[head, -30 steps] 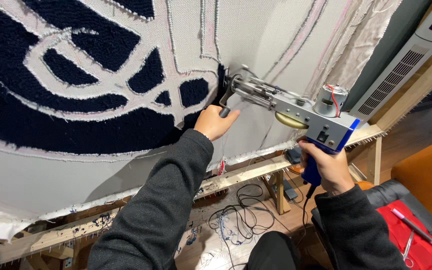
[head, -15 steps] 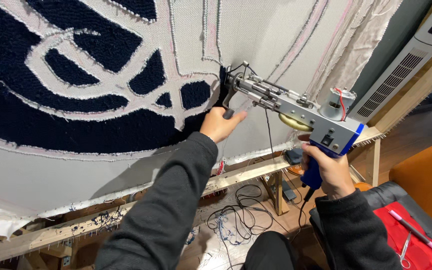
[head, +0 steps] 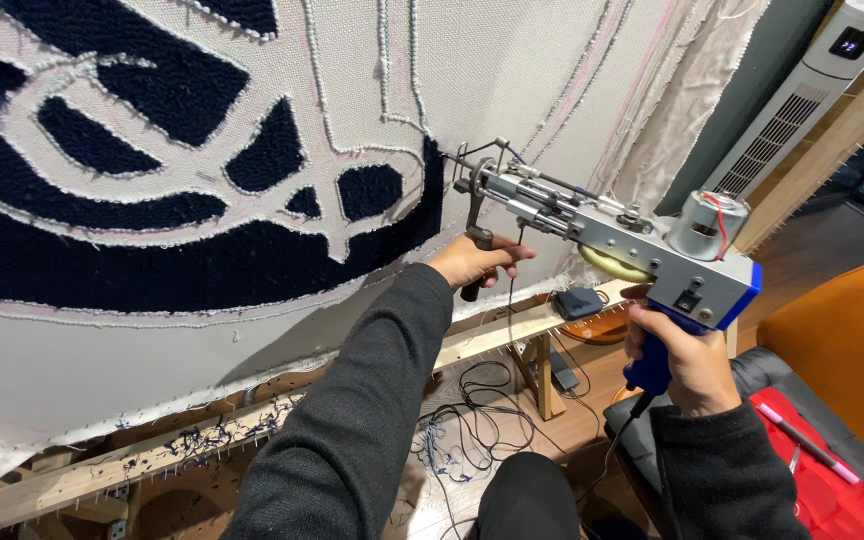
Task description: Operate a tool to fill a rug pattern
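The stretched backing cloth (head: pixel 202 330) filled the view from nine o'clock across to one o'clock, pale where bare and covered in dark navy tufted pile (head: pixel 152 270) broken by pale curved outlines. Beneath it the wooden frame rail (head: pixel 202 445) ran from seven o'clock up toward three o'clock, with navy yarn scraps clinging to its tack strip. An orange chair (head: pixel 842 350) stood at four o'clock, a red cloth (head: pixel 842 500) with a pink pen (head: pixel 807 445) on it just below at five o'clock, and a white tower fan (head: pixel 812 90) rose at one o'clock. A tangle of cables (head: pixel 472 420) lay on the floor at six o'clock. The tufting gun (head: pixel 612 235), grey metal with a blue rear casing, sat just right of centre toward three o'clock, its needle end touching the cloth at the edge of the navy pile. The right hand (head: pixel 687 365) was at four o'clock, its grip wrapped tight around the blue rear handle of the gun. The left hand (head: pixel 477 265), close to centre, had its grip curled shut around the black front handle under the gun's nose, just beside the cloth
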